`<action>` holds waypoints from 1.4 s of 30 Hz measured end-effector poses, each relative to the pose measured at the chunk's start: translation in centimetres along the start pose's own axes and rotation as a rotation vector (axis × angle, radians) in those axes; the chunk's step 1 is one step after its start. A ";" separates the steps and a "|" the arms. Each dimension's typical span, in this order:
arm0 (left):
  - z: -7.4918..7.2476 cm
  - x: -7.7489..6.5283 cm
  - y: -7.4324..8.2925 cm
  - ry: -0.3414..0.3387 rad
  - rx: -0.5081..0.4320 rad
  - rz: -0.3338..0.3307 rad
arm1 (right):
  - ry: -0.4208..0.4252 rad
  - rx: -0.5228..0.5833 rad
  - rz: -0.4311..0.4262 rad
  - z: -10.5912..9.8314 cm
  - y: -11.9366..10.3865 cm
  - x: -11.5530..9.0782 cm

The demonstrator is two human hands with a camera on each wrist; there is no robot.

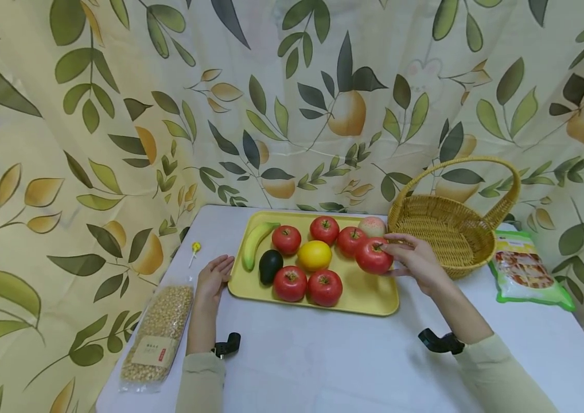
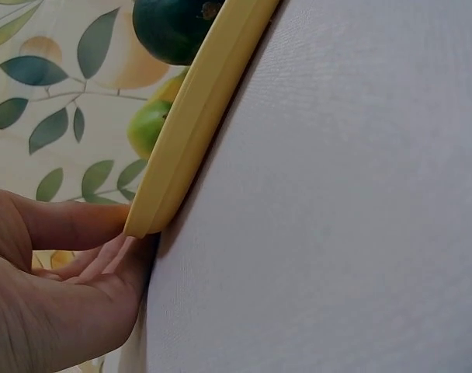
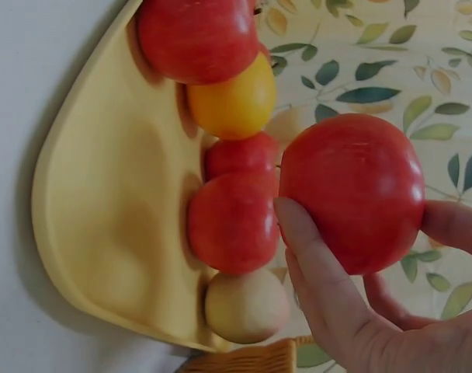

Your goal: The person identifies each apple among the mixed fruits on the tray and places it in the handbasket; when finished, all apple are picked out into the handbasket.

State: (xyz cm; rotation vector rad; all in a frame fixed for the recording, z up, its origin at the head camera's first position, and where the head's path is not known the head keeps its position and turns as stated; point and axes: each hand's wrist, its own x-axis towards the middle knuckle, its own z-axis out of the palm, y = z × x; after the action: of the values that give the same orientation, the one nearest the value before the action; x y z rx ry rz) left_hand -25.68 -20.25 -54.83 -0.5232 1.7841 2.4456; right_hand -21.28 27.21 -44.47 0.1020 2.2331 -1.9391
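My right hand (image 1: 417, 261) holds a red apple (image 3: 352, 194) between thumb and fingers, raised above the right part of the yellow tray (image 1: 366, 298). At the tray's left edge my left hand (image 1: 213, 279) pinches the rim, thumb on top and fingers below, as the left wrist view shows. On the tray lie several other red apples, one of them the front apple (image 1: 325, 288), around a yellow lemon (image 1: 315, 256). A banana (image 1: 258, 244) and a dark green avocado (image 1: 271, 267) lie on its left side. A pale pink peach (image 1: 373, 226) sits at the back right corner.
A wicker basket (image 1: 439, 229) with a tall handle stands right of the tray. Beyond it lies a green-and-white food packet (image 1: 526, 268). On the left are a bag of grain-like pieces (image 1: 160, 327) and a yellow lollipop (image 1: 196, 247). A patterned curtain (image 1: 292, 115) hangs behind the table.
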 end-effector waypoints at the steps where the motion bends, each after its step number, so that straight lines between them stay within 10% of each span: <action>1: 0.0 0.0 0.0 -0.001 0.001 0.002 | 0.000 0.003 -0.006 -0.1 -0.2 0.0; 42: 0.1 -0.4 0.1 0.025 0.021 -0.028 | 0.043 0.058 0.018 -6.1 -5.6 0.0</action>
State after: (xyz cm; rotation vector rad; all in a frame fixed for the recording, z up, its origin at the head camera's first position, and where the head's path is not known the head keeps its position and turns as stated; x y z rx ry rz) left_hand -25.38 -20.09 -54.58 -0.5753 1.7965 2.4098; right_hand -22.75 32.40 -38.25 0.1725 2.1953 -2.0107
